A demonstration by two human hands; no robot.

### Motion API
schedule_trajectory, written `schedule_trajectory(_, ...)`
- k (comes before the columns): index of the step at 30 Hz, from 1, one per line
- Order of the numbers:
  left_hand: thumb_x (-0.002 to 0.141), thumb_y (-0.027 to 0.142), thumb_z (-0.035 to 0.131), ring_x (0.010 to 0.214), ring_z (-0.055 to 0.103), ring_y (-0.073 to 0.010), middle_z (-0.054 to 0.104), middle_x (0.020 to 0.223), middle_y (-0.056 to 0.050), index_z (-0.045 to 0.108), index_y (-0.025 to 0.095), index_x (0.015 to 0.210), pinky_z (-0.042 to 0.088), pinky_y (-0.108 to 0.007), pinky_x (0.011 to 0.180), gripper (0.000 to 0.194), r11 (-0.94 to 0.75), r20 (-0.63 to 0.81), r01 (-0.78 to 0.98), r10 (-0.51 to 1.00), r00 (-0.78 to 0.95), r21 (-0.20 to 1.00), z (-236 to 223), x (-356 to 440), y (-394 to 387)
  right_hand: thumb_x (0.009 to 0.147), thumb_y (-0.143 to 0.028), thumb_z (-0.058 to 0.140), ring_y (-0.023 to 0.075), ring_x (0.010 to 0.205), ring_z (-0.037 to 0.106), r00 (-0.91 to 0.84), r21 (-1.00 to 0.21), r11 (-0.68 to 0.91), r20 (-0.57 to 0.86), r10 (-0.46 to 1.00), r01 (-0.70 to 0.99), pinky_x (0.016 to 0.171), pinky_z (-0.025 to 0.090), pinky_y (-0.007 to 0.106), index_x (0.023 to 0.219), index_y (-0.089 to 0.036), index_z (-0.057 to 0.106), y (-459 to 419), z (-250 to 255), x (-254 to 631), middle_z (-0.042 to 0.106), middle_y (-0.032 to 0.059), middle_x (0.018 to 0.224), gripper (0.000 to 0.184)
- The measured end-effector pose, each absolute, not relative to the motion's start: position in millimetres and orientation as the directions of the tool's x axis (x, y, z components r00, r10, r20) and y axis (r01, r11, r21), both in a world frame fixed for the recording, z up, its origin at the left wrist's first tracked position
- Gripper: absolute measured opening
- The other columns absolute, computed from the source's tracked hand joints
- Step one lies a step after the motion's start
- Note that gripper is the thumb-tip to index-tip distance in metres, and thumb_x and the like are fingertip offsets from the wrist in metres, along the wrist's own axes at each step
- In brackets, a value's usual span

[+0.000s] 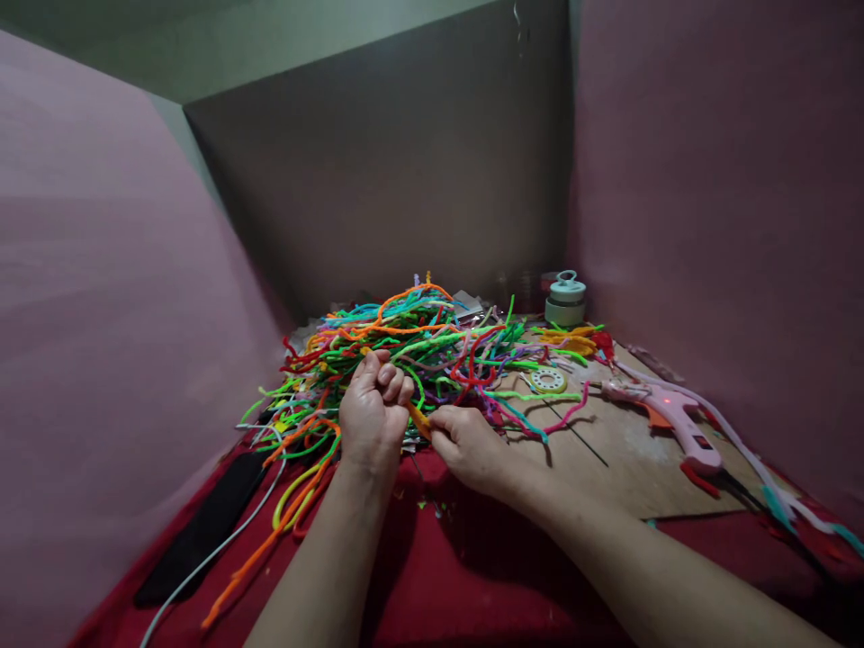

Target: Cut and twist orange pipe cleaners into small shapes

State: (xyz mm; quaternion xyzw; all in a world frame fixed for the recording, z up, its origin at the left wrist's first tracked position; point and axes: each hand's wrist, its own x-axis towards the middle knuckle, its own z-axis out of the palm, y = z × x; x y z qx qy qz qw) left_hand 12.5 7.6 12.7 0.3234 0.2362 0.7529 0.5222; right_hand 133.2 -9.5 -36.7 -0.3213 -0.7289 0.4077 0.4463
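Observation:
My left hand [375,400] is closed, palm up, its fingers curled round a yellow-orange pipe cleaner [418,419]. An end of the same colour pokes out above its thumb. To the right, my right hand [465,441] pinches the other end of that pipe cleaner between thumb and fingers. The part inside the left fist is hidden. Right behind both hands rises a tangled heap of pipe cleaners [432,346] in orange, green, red, blue and pink.
A pink glue gun [675,418] with a red light lies on a wooden board [627,468] at right. Nearby are a tape roll [548,381] and a pale green lidded container [565,301]. A black flat object [202,531] and white cable [222,542] lie left on the red cloth [459,576].

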Motion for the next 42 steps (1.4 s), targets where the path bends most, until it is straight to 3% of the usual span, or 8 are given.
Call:
schedule_trajectory(3, 0.084, 0.024, 0.050, 0.034, 0.027, -0.0017, 0.032, 0.048, 0.008, 0.050, 0.014, 0.074, 0.023, -0.016, 0.036, 0.014, -0.327, 0.219, -0.650, 0.945, -0.245, 0.686, 14, 13, 6, 0.075, -0.028, 0.048, 0.0112, 0.053, 0.046, -0.592, -0.974, -0.009, 0.132, 0.795, -0.228, 0.057, 0.037, 0.026, 0.068, -0.015, 0.056, -9, -37, 135, 0.055, 0.0007, 0.061, 0.017)
schedule_trajectory(5, 0.084, 0.023, 0.049, 0.034, 0.027, -0.0015, 0.032, 0.048, 0.008, 0.050, 0.014, 0.074, 0.023, -0.015, 0.035, 0.014, -0.296, 0.197, -0.663, 0.955, -0.222, 0.687, 14, 13, 5, 0.080, -0.039, 0.043, 0.0121, 0.052, 0.050, -0.730, -0.855, -0.352, 0.044, 0.682, -0.380, 0.057, 0.042, 0.029, 0.081, -0.013, 0.057, -5, -40, 136, 0.059, 0.0036, 0.068, 0.029)
schedule_trajectory(8, 0.085, 0.022, 0.049, 0.034, 0.027, -0.0011, 0.031, 0.048, 0.009, 0.049, 0.013, 0.073, 0.023, -0.015, 0.035, 0.014, -0.237, 0.161, -0.683, 0.972, -0.174, 0.691, 12, 14, 5, 0.082, -0.036, 0.043, 0.0100, 0.047, 0.048, -0.799, -0.718, -0.549, 0.017, 0.601, -0.428, 0.051, 0.042, 0.026, 0.082, -0.012, 0.056, -1, -46, 138, 0.059, 0.0028, 0.063, 0.028)
schedule_trajectory(17, 0.087, 0.022, 0.044, 0.035, 0.027, -0.0011, 0.033, 0.049, 0.007, 0.050, 0.013, 0.074, 0.023, -0.014, 0.034, 0.017, -0.250, 0.153, -0.696, 0.968, -0.199, 0.673, 11, 11, 7, 0.071, -0.026, 0.063, 0.0030, 0.036, 0.030, -0.766, -0.754, -0.507, -0.007, 0.643, -0.418, 0.036, 0.026, 0.017, 0.066, -0.012, 0.051, -10, -44, 134, 0.046, -0.0048, 0.049, 0.019)
schedule_trajectory(21, 0.086, 0.020, 0.044, 0.035, 0.028, -0.0017, 0.034, 0.050, 0.007, 0.051, 0.013, 0.075, 0.022, -0.015, 0.034, 0.015, -0.303, 0.176, -0.674, 0.952, -0.252, 0.673, 9, 5, 10, 0.074, -0.035, 0.061, 0.0051, 0.036, 0.038, -0.717, -0.816, -0.413, 0.002, 0.697, -0.405, 0.037, 0.032, 0.020, 0.070, -0.011, 0.054, -12, -45, 129, 0.051, -0.0023, 0.049, 0.025)
schedule_trajectory(24, 0.085, 0.020, 0.047, 0.036, 0.028, -0.0019, 0.034, 0.050, 0.007, 0.051, 0.013, 0.074, 0.023, -0.015, 0.034, 0.014, -0.293, 0.181, -0.662, 0.955, -0.233, 0.690, 6, 5, 10, 0.079, -0.044, 0.052, 0.0088, 0.041, 0.047, -0.700, -0.793, -0.418, 0.015, 0.714, -0.444, 0.042, 0.039, 0.024, 0.074, -0.011, 0.055, -9, -47, 129, 0.057, 0.0022, 0.056, 0.034)
schedule_trajectory(31, 0.084, 0.020, 0.048, 0.036, 0.028, -0.0020, 0.034, 0.050, 0.007, 0.052, 0.012, 0.073, 0.022, -0.015, 0.034, 0.015, -0.274, 0.178, -0.645, 0.961, -0.212, 0.713, 5, 10, 8, 0.076, -0.032, 0.059, 0.0050, 0.039, 0.035, -0.751, -0.780, -0.460, 0.020, 0.660, -0.424, 0.037, 0.026, 0.019, 0.068, -0.011, 0.053, -9, -46, 133, 0.051, -0.0011, 0.053, 0.023)
schedule_trajectory(42, 0.084, 0.021, 0.050, 0.037, 0.029, -0.0013, 0.036, 0.053, 0.006, 0.053, 0.012, 0.077, 0.023, -0.013, 0.034, 0.011, -0.311, 0.219, -0.664, 0.950, -0.221, 0.680, 6, 8, 8, 0.073, -0.024, 0.062, 0.0042, 0.039, 0.036, -0.713, -0.727, -0.482, 0.015, 0.701, -0.489, 0.038, 0.030, 0.020, 0.075, -0.010, 0.057, -11, -50, 129, 0.050, -0.0032, 0.051, 0.015)
